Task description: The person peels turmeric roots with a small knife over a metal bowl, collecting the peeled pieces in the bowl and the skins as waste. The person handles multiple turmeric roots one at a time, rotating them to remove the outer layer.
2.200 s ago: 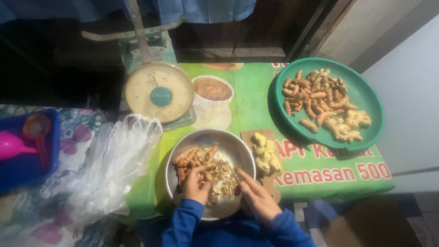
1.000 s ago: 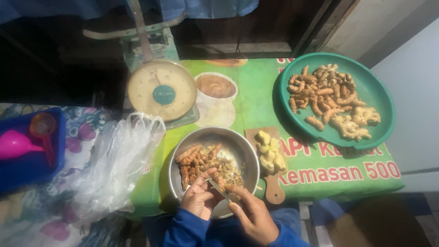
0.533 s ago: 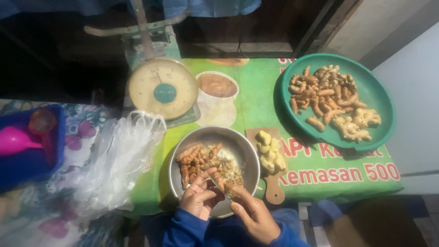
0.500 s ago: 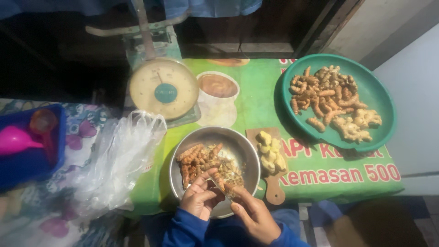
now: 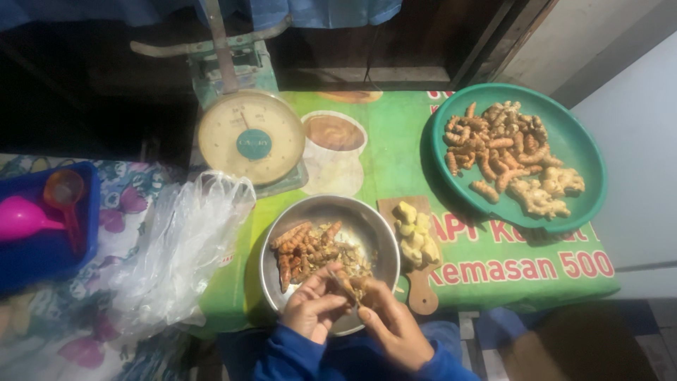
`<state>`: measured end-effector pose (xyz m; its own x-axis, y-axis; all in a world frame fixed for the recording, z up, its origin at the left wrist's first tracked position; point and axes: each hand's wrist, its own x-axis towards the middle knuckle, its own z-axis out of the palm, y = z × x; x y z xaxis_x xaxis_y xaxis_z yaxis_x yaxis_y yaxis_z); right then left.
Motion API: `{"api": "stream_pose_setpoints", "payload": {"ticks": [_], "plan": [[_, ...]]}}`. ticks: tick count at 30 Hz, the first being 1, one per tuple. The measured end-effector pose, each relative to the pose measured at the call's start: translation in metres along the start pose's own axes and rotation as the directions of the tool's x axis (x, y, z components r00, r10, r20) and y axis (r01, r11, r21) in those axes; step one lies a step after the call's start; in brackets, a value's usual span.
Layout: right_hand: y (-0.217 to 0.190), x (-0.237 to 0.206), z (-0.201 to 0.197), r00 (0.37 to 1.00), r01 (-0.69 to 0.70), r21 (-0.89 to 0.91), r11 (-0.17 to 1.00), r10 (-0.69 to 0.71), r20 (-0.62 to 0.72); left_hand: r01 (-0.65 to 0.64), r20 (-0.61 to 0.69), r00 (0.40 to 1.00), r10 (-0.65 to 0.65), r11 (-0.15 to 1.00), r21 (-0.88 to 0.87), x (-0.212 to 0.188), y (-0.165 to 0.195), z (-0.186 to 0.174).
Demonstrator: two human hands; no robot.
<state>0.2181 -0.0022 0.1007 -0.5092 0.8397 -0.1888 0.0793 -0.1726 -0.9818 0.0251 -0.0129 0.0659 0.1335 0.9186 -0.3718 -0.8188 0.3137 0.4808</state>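
Over the near side of a metal bowl (image 5: 367,222), my left hand (image 5: 314,305) and my right hand (image 5: 391,317) meet on a small brown root piece (image 5: 347,283). A thin blade-like tool seems to lie between them, but I cannot make it out for sure. Several orange turmeric roots (image 5: 296,247) and a heap of peelings lie inside the bowl. Just right of the bowl is a wooden cutting board (image 5: 422,300) with pale yellow peeled ginger pieces (image 5: 412,233) on it.
A round green tray (image 5: 582,141) at the back right holds turmeric and ginger roots. A dial kitchen scale (image 5: 252,137) stands behind the bowl. A clear plastic bag (image 5: 180,247) lies to the left, beside a blue tub (image 5: 42,247) with a pink funnel (image 5: 21,217).
My right hand has come off the bowl's right rim and joined the left hand at the near edge. The view has shifted slightly.
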Motion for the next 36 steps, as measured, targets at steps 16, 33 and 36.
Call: {"api": "stream_pose_setpoints", "payload": {"ticks": [16, 33, 36], "plan": [[-0.006, 0.009, -0.004, 0.995, -0.095, 0.165, 0.982, 0.089, 0.042, 0.044, 0.015, 0.999, -0.046, 0.994, 0.096, -0.001, 0.002, 0.004], [0.012, 0.049, -0.031, 0.77, -0.475, 0.818, 0.324, 0.603, 0.208, 0.026, 0.04, 0.999, -0.026, 1.0, -0.009, 0.001, 0.015, 0.002], [0.024, 0.043, -0.024, 0.754, -0.511, 0.771, 0.381, 0.629, 0.189, 0.051, 0.027, 0.998, -0.049, 0.996, -0.067, 0.003, 0.013, -0.004]]}}
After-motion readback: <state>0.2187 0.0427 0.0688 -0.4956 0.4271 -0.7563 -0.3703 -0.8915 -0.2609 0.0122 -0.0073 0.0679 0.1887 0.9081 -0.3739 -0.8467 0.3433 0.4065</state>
